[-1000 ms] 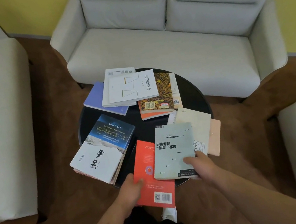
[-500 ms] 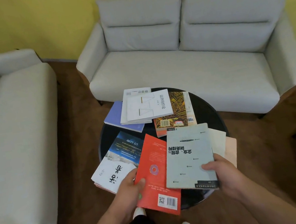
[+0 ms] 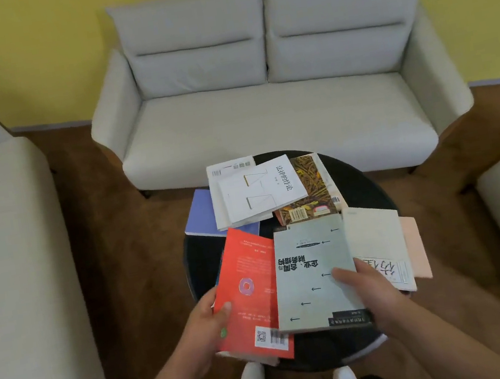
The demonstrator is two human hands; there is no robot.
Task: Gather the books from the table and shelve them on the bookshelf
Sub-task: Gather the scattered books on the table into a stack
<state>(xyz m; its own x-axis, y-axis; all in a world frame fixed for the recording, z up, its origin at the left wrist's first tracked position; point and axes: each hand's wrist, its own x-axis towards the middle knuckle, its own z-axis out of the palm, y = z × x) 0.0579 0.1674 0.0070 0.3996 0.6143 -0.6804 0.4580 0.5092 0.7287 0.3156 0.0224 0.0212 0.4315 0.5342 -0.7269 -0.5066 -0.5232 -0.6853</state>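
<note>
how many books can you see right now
8: red book in left hand, green in right, cream, pink, blue, two white, patterned. More may be hidden.

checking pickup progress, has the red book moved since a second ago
Yes. The red book now covers the blue and white book it lay beside on the round table, shifted left and raised in the left hand.

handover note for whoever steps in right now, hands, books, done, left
Left hand: holds the red book, thumb on its cover.
Right hand: holds the grey-green book, which overlaps the red one.
On the round table: white book stacked on others, blue book, patterned book, cream book, pink book.
Done: nothing shelved.
Left: gather the rest, shelve all. No bookshelf in view.
</note>
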